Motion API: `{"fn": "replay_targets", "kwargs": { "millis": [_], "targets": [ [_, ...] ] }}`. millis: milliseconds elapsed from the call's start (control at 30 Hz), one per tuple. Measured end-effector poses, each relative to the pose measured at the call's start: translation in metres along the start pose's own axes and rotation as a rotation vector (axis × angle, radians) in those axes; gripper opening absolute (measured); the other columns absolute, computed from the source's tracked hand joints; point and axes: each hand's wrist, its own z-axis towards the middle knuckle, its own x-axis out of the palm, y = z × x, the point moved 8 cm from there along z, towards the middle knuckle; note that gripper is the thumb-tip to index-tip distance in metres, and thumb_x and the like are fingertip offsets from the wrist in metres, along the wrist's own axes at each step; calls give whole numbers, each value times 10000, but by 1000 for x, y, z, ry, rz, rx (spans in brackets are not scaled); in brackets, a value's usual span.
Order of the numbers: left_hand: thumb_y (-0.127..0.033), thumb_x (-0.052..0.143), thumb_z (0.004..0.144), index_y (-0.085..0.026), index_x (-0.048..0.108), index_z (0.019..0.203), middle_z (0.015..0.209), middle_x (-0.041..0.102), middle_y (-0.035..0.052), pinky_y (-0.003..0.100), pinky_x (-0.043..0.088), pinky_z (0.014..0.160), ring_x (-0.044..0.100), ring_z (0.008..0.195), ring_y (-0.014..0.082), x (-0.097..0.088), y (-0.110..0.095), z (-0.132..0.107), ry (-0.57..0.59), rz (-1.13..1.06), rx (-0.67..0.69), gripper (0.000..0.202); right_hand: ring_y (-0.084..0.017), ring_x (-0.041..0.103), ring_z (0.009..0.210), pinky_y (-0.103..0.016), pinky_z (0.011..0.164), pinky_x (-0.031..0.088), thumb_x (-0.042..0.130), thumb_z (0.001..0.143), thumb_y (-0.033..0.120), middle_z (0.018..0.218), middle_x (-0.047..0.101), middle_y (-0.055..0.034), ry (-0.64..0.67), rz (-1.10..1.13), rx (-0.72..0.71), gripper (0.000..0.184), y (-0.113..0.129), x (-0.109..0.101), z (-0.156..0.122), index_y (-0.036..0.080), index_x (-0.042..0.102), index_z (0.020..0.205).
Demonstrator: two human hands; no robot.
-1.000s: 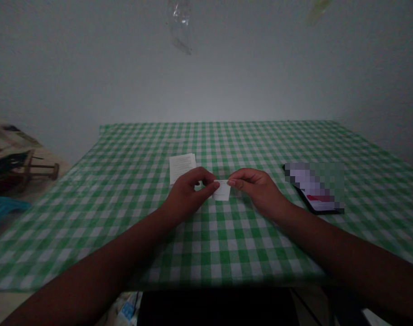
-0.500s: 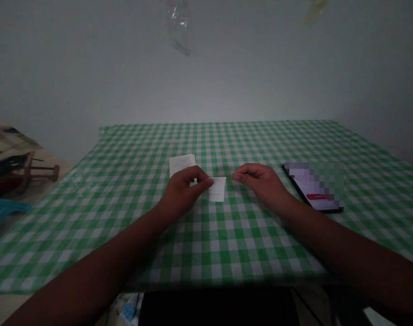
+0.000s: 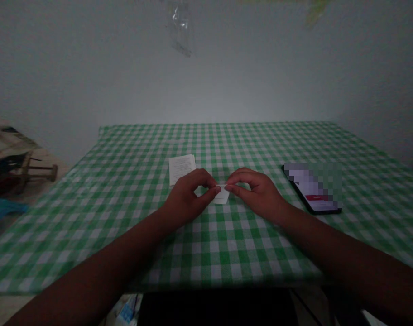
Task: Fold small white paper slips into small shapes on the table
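Back at the small white paper slip (image 3: pixel 223 196), right hand (image 3: pixel 259 195) pinching its right edge, left hand (image 3: pixel 188 199) pinching the left; slip partly hidden behind fingertips, dim.

Paper slip (image 3: pixel 223 196) between left hand (image 3: pixel 187 200), right hand (image 3: pixel 258 195)

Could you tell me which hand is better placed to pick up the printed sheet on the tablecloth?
Probably the left hand: the printed sheet lies just beyond its knuckles, the right hand farther off; both pinch the small slip.
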Motion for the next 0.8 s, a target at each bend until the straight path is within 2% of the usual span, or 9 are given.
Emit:
{"fn": "replay_targets", "kwargs": {
  "millis": [133,267,367,500,600,800],
  "targets": [
    [-255,633,900,-176,613,844,844,624,11,300,468,769,585,803,140,1,5,0,-5,-26,-13,99,-162,632,796,-347,767,499,682,867,273,832,673,-2,-22,144,79,83,-13,0,0,237,708,797],
    [-242,620,905,-173,606,807,816,611,6,295,458,745,575,773,135,2,8,-1,1,-43,-27,121,-161,634,804,-345,770,500,677,865,272,835,677,-5,-12,134,119,83,-18,2,0,230,703,798],
    [-225,618,902,-173,607,795,813,605,5,301,450,753,571,780,137,5,4,-1,35,-22,0,119,-174,639,870,-361,824,500,666,851,217,897,686,-22,1,-10,24,44,-7,2,0,223,697,882],
    [-195,599,900,-168,597,754,771,593,3,313,431,760,555,778,141,10,-7,-2,86,37,76,149,-191,621,900,-370,831,492,651,799,129,920,684,-39,-32,-183,-173,176,18,3,-4,206,660,956],
    [-154,602,870,-168,585,741,755,595,-2,329,408,779,554,789,148,16,-17,-3,125,129,135,131,-207,595,865,-383,792,474,620,762,92,878,679,-43,-36,-321,-273,187,32,8,-8,197,637,915],
    [-173,593,873,-171,581,756,783,619,2,347,368,775,551,815,162,20,-21,-4,105,285,160,118,-197,558,766,-373,731,445,578,760,114,747,631,-14,-40,-461,-306,99,37,12,-8,210,556,758]
  ]
}}
